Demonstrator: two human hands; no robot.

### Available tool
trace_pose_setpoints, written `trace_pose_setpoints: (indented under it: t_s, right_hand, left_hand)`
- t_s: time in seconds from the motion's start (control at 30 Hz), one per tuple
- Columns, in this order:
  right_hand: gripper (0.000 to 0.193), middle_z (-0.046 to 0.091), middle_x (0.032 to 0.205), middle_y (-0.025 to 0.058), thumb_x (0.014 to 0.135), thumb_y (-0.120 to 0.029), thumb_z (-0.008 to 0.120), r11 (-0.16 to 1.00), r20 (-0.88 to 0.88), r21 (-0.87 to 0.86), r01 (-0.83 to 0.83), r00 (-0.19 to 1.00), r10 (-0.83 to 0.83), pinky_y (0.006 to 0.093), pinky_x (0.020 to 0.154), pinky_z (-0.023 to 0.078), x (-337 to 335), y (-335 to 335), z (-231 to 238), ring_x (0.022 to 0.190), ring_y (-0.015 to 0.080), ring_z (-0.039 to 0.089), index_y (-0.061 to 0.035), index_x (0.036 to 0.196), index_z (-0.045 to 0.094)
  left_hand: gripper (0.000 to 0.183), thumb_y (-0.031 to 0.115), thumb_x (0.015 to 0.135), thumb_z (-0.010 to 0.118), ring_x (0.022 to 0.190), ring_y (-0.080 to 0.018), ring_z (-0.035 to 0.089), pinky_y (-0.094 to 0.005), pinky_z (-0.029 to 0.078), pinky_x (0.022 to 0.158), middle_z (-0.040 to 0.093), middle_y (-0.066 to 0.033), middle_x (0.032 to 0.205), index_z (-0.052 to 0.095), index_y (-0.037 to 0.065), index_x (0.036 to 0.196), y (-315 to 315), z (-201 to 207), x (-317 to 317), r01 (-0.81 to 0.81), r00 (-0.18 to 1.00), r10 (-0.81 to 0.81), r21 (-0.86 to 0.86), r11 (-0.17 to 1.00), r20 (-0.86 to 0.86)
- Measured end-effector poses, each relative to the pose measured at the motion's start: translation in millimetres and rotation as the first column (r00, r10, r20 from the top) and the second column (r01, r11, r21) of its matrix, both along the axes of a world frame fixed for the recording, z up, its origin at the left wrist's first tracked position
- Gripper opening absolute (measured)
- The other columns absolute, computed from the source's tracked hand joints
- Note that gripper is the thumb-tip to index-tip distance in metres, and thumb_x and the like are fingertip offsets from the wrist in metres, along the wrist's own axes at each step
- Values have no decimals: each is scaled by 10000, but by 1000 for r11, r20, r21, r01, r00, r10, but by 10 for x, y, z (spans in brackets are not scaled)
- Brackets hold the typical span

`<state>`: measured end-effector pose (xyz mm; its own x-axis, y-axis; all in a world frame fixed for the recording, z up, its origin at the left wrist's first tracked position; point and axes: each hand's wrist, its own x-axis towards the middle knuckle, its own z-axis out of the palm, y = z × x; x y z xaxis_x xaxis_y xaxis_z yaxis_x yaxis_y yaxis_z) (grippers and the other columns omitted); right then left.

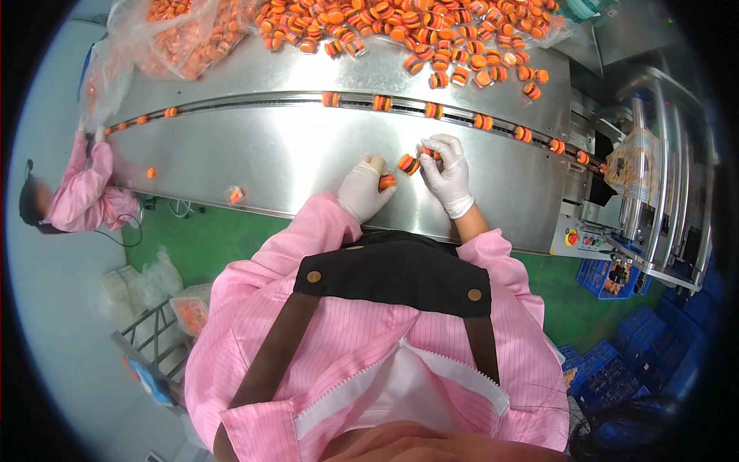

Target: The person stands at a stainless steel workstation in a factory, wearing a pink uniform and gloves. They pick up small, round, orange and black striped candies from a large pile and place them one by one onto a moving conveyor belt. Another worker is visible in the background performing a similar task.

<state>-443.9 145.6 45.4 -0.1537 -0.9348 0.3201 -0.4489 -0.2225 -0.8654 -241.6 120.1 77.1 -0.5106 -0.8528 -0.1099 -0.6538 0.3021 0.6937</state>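
Note:
Both my hands wear white gloves and work over the near strip of the steel table (289,154). My left hand (365,191) has its fingers curled round an orange burger-shaped candy (386,182). Higher and to the right, my right hand (448,174) pinches a second burger-shaped candy between thumb and fingers, partly covered by the glove. Between the two hands another layered candy (408,164) lies tilted, close to the right fingertips; whether they touch it I cannot tell. Beyond my hands, a narrow conveyor track (304,100) carries similar candies in a spaced row.
A large pile of candies (431,31) covers the table's far side, beside a clear plastic bag (192,38) of more. At right stands a packaging machine (643,169) with a control panel (585,240). A co-worker in a pink sleeve (81,185) works at the far left.

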Motion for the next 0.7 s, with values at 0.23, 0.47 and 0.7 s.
trace_pose_setpoints:
  t_s: [0.23, 0.47, 0.7]
  right_hand:
    - [208, 507, 1114, 141, 840, -13, 644, 998, 134, 31, 55, 989, -58, 319, 812, 512, 11, 10, -157, 982, 239, 587, -38, 1046, 635]
    - [230, 591, 952, 47, 872, -65, 666, 985, 586, 172, 22, 801, -121, 224, 667, 495, 43, -62, -103, 769, 86, 594, -33, 1087, 589]
    - [246, 627, 846, 106, 857, -236, 677, 931, 61, 351, -97, 995, 81, 312, 627, 489, 261, -732, 591, 665, 197, 608, -60, 1005, 590]
  left_hand:
    - [268, 184, 810, 723, 619, -171, 570, -333, 478, 596, 587, -119, 688, 511, 28, 858, -774, -22, 388, -542, 743, 567, 179, 821, -356]
    - [389, 369, 770, 762, 800, -314, 650, -396, 494, 724, 654, -175, 855, 563, 50, 868, -1627, 12, 862, -423, 833, 438, -122, 898, 338]
    - [357, 189, 754, 769, 923, -317, 605, -396, 483, 791, 602, -159, 997, 618, 40, 1041, -2148, 51, 577, -194, 968, 244, -426, 884, 65]
